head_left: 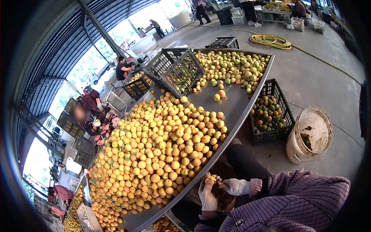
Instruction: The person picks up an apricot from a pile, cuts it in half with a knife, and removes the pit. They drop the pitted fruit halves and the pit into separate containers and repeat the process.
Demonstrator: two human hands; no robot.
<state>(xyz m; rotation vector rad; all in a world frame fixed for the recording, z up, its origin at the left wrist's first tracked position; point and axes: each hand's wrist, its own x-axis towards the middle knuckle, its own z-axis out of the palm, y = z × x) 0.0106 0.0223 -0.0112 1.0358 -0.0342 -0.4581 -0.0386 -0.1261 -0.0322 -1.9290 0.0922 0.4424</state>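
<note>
Both my hands, in pale knitted gloves, are close together in front of my lap at the near edge of the metal table [232, 145]. My left hand [208, 196] is closed around an orange apricot [211, 178], with part of the fruit showing above its fingers. My right hand [236, 187] is beside it, its fingers curled in toward the fruit; what they grip, if anything, is too small to make out. A large heap of yellow-orange apricots [162, 143] covers the table beside my hands. Below them is a brownish container [225, 203], partly hidden.
A black crate [274, 133] of greenish fruit and a dirty white bucket [295, 149] stand to my right. On the table, another black crate [174, 71] tilts beside a second fruit pile [235, 67]. A person [96, 120] sits across the table. A yellow hose [270, 41] lies coiled on the floor.
</note>
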